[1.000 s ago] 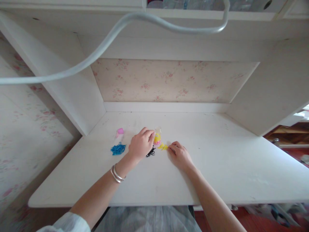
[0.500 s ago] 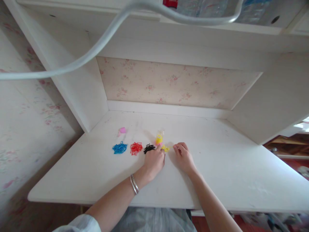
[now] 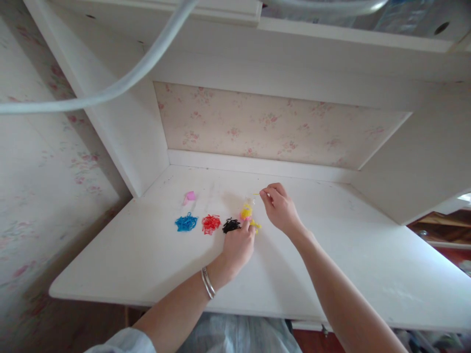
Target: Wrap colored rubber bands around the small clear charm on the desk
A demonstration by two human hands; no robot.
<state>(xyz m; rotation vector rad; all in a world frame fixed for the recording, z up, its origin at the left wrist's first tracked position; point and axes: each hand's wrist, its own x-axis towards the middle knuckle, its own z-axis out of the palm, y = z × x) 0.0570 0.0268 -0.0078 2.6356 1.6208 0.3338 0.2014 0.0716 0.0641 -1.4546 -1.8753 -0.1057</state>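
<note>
On the white desk (image 3: 331, 264) lie small heaps of rubber bands: blue (image 3: 186, 223), red (image 3: 211, 224), black (image 3: 230, 225) and a few yellow ones (image 3: 255, 225). A small clear bottle (image 3: 247, 210) with yellow and pink bands inside stands behind them. My left hand (image 3: 238, 246) rests closed on the desk at the bottle's base, next to the black heap. My right hand (image 3: 279, 208) is raised over the bottle's mouth, its fingers pinched on a thin yellow band (image 3: 256, 194).
A pink cap (image 3: 190, 197) lies further back to the left. White cabinet walls (image 3: 121, 127) close in both sides, with a shelf overhead. A pale cable (image 3: 128, 81) hangs across the top. The desk's front edge is close to me.
My left hand drew back from the bottle, uncovering the red and black heaps. My right hand lifted off the desk with a yellow band to above the bottle.
</note>
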